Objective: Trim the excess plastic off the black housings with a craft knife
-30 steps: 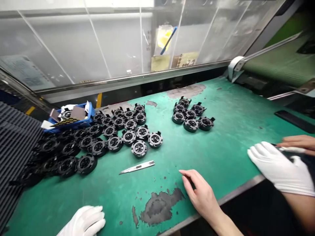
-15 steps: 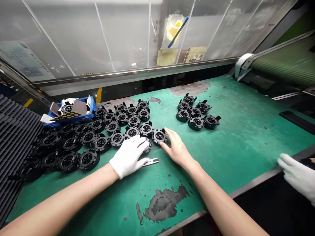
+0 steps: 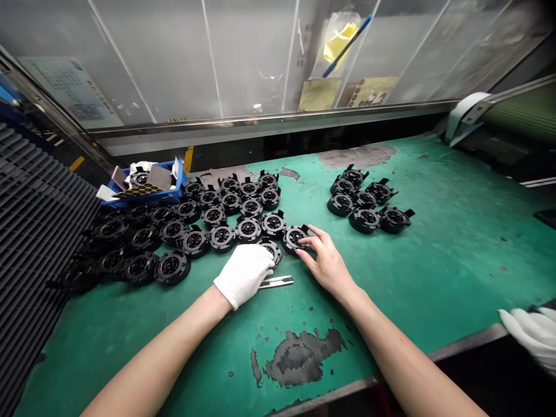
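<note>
My left hand (image 3: 244,275), in a white cotton glove, lies curled over a black round plastic part (image 3: 271,252), hiding most of it. My right hand (image 3: 325,263) is bare, and its fingertips pinch the rim of a neighbouring black part (image 3: 294,238). Just below the gloved fingers lies a steel utility knife (image 3: 275,282), not touching my hands. Several similar ribbed black parts with small tabs crowd the green bench mat (image 3: 434,260) to the left of both hands.
A second group of black parts (image 3: 365,220) stands to the right. A blue crate (image 3: 143,200) holds more parts and papers at back left. A dark ribbed surface (image 3: 39,231) borders the left side. A co-worker's gloved hand (image 3: 530,333) shows at the right edge.
Both my hands have come in from the lower edge to the parts. My bare fingers have closed on a part's rim. The co-worker's hands have drawn back toward the right edge.
</note>
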